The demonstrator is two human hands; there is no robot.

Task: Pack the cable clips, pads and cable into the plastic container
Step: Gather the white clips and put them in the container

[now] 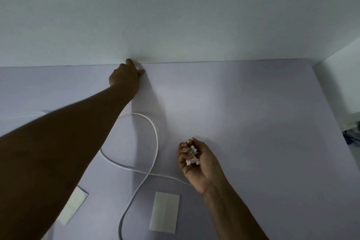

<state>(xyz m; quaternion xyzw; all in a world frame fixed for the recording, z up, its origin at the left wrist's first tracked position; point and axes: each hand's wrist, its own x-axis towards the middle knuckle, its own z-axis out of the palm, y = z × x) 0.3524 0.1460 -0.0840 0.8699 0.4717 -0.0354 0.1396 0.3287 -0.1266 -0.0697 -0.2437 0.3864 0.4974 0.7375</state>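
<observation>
My right hand (196, 163) is palm up over the lilac table, cupped around several small white cable clips (191, 156). My left hand (125, 75) is stretched to the far edge of the table where it meets the wall, fingertips pinched on something small and white that is mostly hidden. A white cable (153, 138) lies in a loose crossing loop between my arms. One white pad sheet (165, 211) lies flat near the front, another pad sheet (73, 206) is partly under my left forearm. No plastic container is in view.
The pale wall (175, 15) rises right behind the table's far edge. A white box-like surface (342, 85) stands at the right edge, with blue and dark items (352, 136) below it. A white shape (43, 112) peeks out behind my left forearm.
</observation>
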